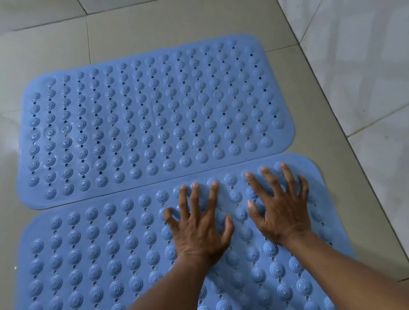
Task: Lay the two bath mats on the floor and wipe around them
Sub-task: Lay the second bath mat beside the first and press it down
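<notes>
Left hand point(200, 234), right hand point(282, 212) press near mat point(90, 255); far mat point(153, 112) alongside.

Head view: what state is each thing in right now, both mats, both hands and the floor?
Far mat: flat on the floor, bumps up, untouched.
Near mat: flat, long edge against the far mat, pressed by both hands.
Left hand: open, fingers spread, pressing the near mat.
Right hand: open, fingers spread, pressing the near mat.
Floor: glossy tiles, bearing both mats.
</notes>
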`<state>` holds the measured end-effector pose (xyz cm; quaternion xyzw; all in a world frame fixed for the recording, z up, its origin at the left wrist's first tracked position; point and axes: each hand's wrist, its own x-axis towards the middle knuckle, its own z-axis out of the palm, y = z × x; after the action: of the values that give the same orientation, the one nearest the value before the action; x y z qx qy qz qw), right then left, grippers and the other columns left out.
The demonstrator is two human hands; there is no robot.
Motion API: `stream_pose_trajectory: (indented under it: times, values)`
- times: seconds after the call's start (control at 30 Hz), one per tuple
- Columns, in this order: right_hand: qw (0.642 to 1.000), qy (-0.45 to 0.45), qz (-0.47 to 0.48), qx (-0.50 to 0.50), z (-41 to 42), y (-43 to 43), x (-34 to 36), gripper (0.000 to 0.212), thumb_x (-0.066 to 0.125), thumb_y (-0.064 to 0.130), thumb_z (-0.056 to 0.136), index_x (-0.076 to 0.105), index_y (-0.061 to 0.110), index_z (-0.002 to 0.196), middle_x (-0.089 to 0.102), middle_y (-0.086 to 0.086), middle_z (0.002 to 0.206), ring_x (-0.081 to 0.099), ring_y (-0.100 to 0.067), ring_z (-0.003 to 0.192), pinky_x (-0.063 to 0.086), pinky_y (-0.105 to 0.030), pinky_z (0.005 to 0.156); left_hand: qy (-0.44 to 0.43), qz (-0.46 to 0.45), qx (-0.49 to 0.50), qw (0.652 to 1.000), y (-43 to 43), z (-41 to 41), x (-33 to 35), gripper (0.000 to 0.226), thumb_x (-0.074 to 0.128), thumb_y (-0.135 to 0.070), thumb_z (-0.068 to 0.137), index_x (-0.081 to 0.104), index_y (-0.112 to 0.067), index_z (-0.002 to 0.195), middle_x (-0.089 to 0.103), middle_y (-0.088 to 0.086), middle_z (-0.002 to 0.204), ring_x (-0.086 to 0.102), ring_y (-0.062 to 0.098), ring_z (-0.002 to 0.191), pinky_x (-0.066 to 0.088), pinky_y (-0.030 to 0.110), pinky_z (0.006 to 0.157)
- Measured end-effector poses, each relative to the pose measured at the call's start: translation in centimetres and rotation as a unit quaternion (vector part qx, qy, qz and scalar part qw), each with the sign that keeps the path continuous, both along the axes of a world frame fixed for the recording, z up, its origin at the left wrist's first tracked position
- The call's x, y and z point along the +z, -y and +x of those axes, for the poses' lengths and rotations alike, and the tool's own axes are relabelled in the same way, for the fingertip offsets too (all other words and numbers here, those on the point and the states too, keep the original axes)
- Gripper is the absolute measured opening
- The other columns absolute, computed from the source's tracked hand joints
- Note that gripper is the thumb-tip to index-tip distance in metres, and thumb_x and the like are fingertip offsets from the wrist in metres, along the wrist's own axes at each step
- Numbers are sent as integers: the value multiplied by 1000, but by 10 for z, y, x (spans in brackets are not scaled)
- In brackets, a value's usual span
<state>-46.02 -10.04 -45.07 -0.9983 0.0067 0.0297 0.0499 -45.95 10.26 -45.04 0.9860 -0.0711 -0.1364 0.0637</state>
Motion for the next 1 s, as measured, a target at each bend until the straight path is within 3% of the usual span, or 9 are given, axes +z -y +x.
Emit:
stream_pose_trajectory:
  times: [0.07,0.2,0.43,0.57,0.63,0.73,0.87,1.0]
  values:
    - [1000,-9,-3,3,1,0,-1,64,44,58,87,45,40,149,48,0,151,30,-42,145,22,-68,109,-12,-5,8,1000,-1,1,2,82,39,-71,86,23,-40,159,31,6,160,20,33,152,21,61,105]
    - [1000,-15,-7,9,3,2,1,64,41,60,87,46,40,148,50,-1,149,31,-42,143,24,-68,107,-72,-21,15,997,0,3,13,79,26,-73,90,-9,-49,157,-1,0,170,-14,26,155,-2,59,113]
    - [1000,-16,-1,-7,-6,-6,-5,69,36,57,89,33,38,155,37,-5,159,20,-44,149,20,-72,111,-91,-60,-14,994,-8,-1,21,77,23,-70,96,-20,-47,155,-22,-3,169,-33,24,150,-26,56,110]
    - [998,-39,10,-53,-14,-17,-9,68,21,56,93,20,37,159,19,0,167,7,-37,154,15,-74,113,-57,-48,-88,993,-39,-13,21,73,20,-67,99,-10,-41,160,-22,-5,169,-27,21,153,-10,54,123]
    - [995,-34,22,-90,-25,-38,-7,69,19,53,94,23,31,159,20,-2,167,11,-36,153,16,-73,113,-32,-44,-102,993,-71,-25,18,71,20,-66,100,-6,-40,161,-18,-8,169,-23,20,154,-10,52,124]
    - [999,-19,38,-28,-52,-96,-1,68,29,51,92,40,23,153,35,-7,162,25,-35,150,24,-69,113,-25,-19,-62,998,-146,-54,17,71,17,-68,99,-12,-43,159,-21,-11,167,-24,19,154,-19,48,120]
    - [993,-25,74,85,-57,-197,8,64,37,49,91,43,27,151,42,-2,158,31,-28,149,28,-66,113,-22,23,59,998,-242,-69,22,77,-3,-74,86,-22,-45,155,-25,-7,167,-28,22,152,-15,49,122]
    - [990,-36,83,106,-25,-262,18,64,30,48,90,37,35,152,37,1,161,26,-29,151,17,-66,117,-6,16,83,996,-284,-53,27,73,5,-72,93,-16,-45,157,-20,-6,169,-22,24,155,-9,50,124]
